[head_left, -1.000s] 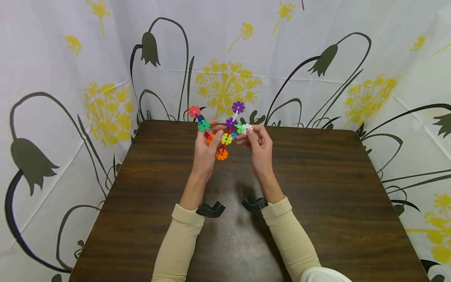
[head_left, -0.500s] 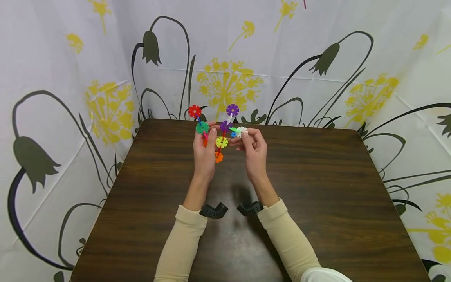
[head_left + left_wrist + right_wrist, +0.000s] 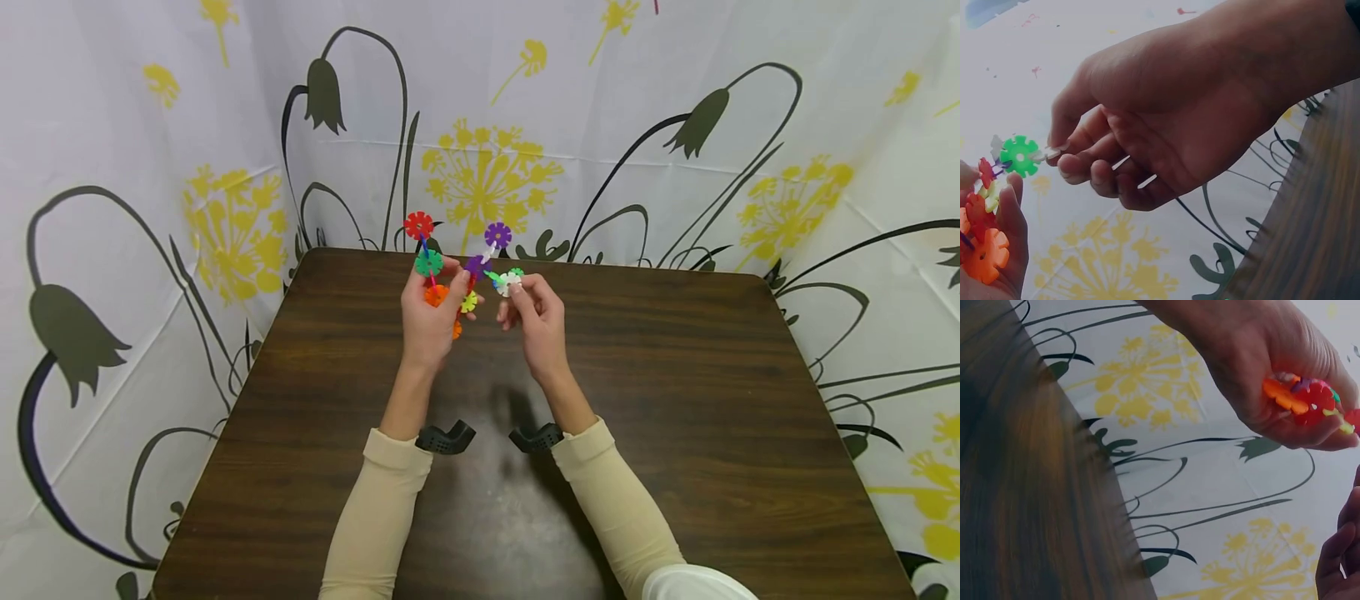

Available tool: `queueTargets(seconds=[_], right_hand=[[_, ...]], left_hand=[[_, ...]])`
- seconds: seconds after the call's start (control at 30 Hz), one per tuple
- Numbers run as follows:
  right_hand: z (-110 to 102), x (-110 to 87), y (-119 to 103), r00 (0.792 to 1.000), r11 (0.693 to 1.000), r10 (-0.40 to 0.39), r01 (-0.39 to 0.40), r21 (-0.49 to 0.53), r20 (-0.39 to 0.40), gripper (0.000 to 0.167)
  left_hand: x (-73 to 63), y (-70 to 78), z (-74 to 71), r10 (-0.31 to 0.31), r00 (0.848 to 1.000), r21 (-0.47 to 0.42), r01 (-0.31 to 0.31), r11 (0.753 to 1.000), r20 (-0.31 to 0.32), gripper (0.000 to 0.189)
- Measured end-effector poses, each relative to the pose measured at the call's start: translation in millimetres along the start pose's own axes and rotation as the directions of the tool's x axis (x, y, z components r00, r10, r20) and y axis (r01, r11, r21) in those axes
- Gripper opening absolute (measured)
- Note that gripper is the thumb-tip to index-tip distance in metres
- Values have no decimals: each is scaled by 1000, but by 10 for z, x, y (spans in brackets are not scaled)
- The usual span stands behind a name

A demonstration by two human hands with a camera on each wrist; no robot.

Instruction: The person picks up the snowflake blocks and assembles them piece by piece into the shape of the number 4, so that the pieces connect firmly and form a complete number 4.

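Above the far part of the table, my left hand (image 3: pixel 429 321) grips a linked chain of notched plastic flower discs. A red disc (image 3: pixel 418 225) and a teal-green disc (image 3: pixel 428 263) stick up on its left side, and a purple disc (image 3: pixel 497 234) at the upper right. The left thumb lies across the chain near a yellow disc (image 3: pixel 469 302), partly hiding it. Between thumb and fingers, my right hand (image 3: pixel 542 321) pinches a white disc (image 3: pixel 508 284) at the chain's right end. In the left wrist view a bright green disc (image 3: pixel 1019 156) joins that white disc.
A dark wooden table (image 3: pixel 675 375) lies under both hands. Behind and beside it hangs a white curtain (image 3: pixel 480 83) printed with flowers. Something white and rounded (image 3: pixel 697 583) shows at the bottom edge by the right sleeve.
Both hands have shifted a little to the left with the chain. The left thumb has moved rightward over the chain, and the yellow and lower orange discs are now partly covered.
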State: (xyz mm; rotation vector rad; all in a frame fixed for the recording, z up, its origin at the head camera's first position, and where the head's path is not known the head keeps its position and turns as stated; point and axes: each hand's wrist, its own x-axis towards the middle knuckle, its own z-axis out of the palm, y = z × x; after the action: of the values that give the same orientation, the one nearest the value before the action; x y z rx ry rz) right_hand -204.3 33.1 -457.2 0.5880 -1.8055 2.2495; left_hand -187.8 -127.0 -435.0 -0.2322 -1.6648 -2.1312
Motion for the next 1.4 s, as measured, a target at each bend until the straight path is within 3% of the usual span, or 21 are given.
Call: queueTargets(seconds=[0.2, 0.37, 0.53, 0.77, 0.9, 1.03, 1.13, 1.23, 1.4], right_hand=[[-13, 22, 7, 999, 999, -24, 26, -45, 41, 22], [9, 22, 2, 998, 998, -36, 39, -55, 55, 22], [27, 37, -8, 997, 996, -45, 49, -70, 57, 22], [-125, 86, 77, 997, 1000, -14, 15, -3, 78, 37], [-321, 176, 189, 1000, 997, 27, -28, 72, 6, 46], [-568, 334, 333, 985, 993, 120, -119, 15, -121, 46], [-731, 461, 478, 958, 955, 243, -264, -133, -154, 38], [-846, 588, 649, 929, 870, 353, -369, -325, -111, 33], [-933, 759, 961, 902, 747, 432, -353, -563, 7, 31]], left_hand=[[23, 42, -34, -24, 1000, -10, 24, 1000, 11, 13], [34, 63, -38, -6, 1000, -15, 6, 1000, -2, 18], [59, 56, -54, 17, 1000, 21, -17, 1000, 3, 10], [77, 49, -78, 52, 998, 45, -53, 998, 31, 20], [80, 51, -87, 63, 998, 8, -63, 998, 29, 18], [73, 68, -93, 67, 998, -24, -66, 998, 20, 19], [67, 79, -101, 64, 998, -38, -63, 997, 19, 24], [61, 85, -112, 57, 998, -25, -56, 998, 30, 26], [57, 86, -142, 67, 997, 29, -68, 997, 43, 20]])
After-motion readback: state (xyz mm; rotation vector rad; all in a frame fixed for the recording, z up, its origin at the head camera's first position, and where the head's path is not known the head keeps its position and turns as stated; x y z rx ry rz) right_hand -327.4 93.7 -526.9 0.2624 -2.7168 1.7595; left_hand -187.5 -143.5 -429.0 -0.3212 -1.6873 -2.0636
